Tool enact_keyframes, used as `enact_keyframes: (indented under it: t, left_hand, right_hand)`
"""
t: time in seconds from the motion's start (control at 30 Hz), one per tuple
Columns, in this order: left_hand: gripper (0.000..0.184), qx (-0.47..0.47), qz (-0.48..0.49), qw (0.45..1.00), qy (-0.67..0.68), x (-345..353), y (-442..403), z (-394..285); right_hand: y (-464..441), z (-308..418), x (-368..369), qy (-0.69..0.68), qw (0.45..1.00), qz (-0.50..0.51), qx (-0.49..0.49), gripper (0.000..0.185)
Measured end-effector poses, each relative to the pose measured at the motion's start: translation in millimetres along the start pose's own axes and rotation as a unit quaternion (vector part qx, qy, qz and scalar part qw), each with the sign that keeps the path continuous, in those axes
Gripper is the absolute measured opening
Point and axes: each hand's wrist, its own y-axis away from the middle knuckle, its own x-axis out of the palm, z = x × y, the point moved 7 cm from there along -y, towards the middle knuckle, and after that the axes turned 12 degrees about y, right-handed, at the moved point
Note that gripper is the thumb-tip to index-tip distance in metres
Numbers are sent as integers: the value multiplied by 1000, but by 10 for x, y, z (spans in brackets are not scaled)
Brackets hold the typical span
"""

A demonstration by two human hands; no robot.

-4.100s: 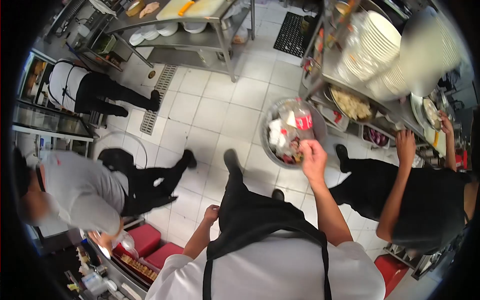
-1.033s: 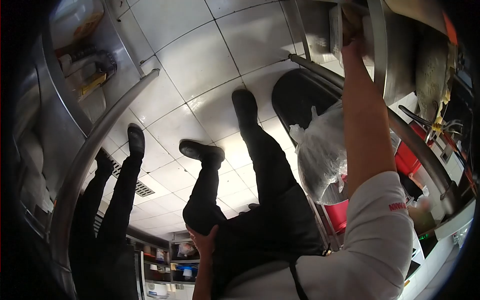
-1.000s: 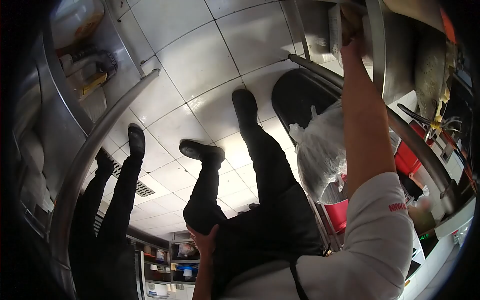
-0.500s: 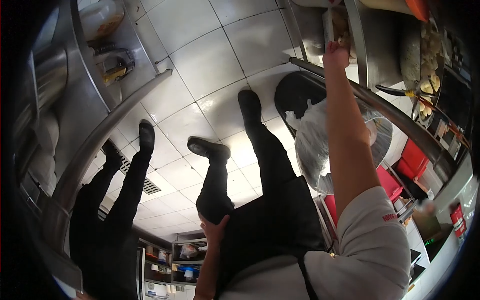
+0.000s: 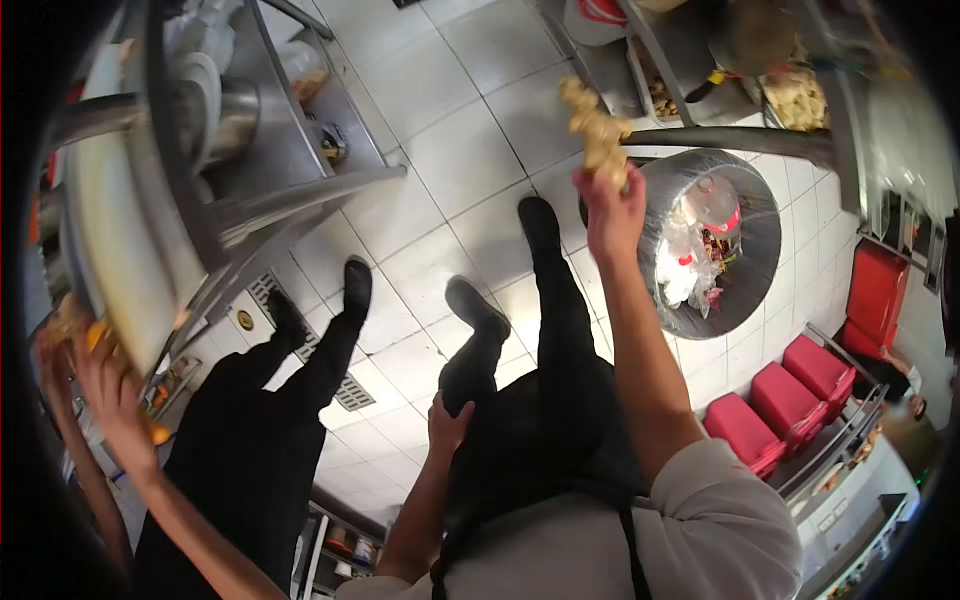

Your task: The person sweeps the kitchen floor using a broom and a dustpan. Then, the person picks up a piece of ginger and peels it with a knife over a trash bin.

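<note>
My right hand (image 5: 612, 212) is closed round the lower end of a knobbly, pale brown ginger-like root (image 5: 598, 128), held up over the floor. Just right of it stands a round bin (image 5: 752, 290) lined with clear plastic, with a bottle and mixed rubbish inside. My left hand (image 5: 450, 425) rests against my bent knee, its fingers curled over the dark trouser cloth; no object shows in it.
At the left, a co-worker's hands (image 5: 112, 395) are over a metal table by a pale board (image 5: 120, 240). Metal shelves (image 5: 690, 70) with food containers stand at the upper right. Red bins (image 5: 780, 400) line the right side. White floor tiles (image 5: 400, 190) lie between.
My right hand has come down and back from inside the lower shelf, and the root now shows in it. The view has risen, bringing the bin's contents into sight. My left hand stays at the knee.
</note>
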Motion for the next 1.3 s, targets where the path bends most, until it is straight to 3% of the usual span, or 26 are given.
enact_keyframes:
  t: [0.1, 0.17, 0.2, 0.3, 0.4, 0.43, 0.5, 0.6, 0.73, 0.83, 0.9, 0.97, 1.03, 1.07, 1.17, 1.3]
  left_hand:
    - [80, 54, 77, 987, 127, -86, 217, -298]
    - [71, 61, 154, 956, 241, -86, 535, -916]
    - [60, 70, 213, 924, 309, -62, 679, -1207]
    - [60, 243, 346, 824, 377, 6, 1288, -2207]
    - [61, 345, 454, 677, 466, 239, 2011, -2921]
    - [54, 366, 442, 661, 483, 343, 2227, -3059]
    - [47, 296, 311, 750, 504, 650, 2133, -2800]
    - [37, 262, 283, 797, 464, 1129, 2099, -2419]
    - [30, 231, 253, 891, 298, 1955, 2312, -1927]
    - [29, 256, 287, 899, 212, 2890, 2988, -1986]
    - [33, 262, 318, 910, 53, 3622, 3416, -2086]
    - [36, 273, 396, 874, -76, 4337, 3826, -2180]
    - [33, 340, 428, 827, -136, 4873, 4223, -2332]
    - [31, 370, 440, 802, -165, 5061, 4398, -2408]
    - [31, 383, 420, 803, -180, 5403, 4434, -2618]
    - [31, 350, 378, 841, -165, 5717, 4347, -2919]
  right_hand:
    - [1012, 612, 101, 132, 987, 90, -14, 51]
    - [1556, 949, 106, 118, 986, 118, 11, 57]
    - [1765, 1067, 91, 95, 987, 130, 5, 62]
    - [2280, 1367, 30, 92, 981, 171, 7, 62]
    - [2676, 1539, -127, 117, 974, 193, -18, 60]
    - [2770, 1508, -244, 123, 971, 202, -43, 60]
    - [2936, 1344, -582, 150, 961, 228, -51, 53]
    - [3105, 1576, -1294, 319, 901, 293, -36, 38]
    - [3200, 1937, -2785, 316, 925, 208, 37, 41]
    - [3184, 2198, -3954, 341, 930, 134, 20, 52]
    - [3169, 2541, -4587, 392, 917, 68, -19, 59]
    - [3158, 2762, -5055, 375, 922, 84, 49, 52]
    - [3172, 2718, -5435, 313, 933, 131, 120, 45]
    - [3230, 2991, -5491, 205, 957, 105, 175, 37]
    - [3171, 3196, -5817, 154, 977, 47, 140, 35]
    - [2941, 3281, -6024, 157, 964, 53, 209, 39]
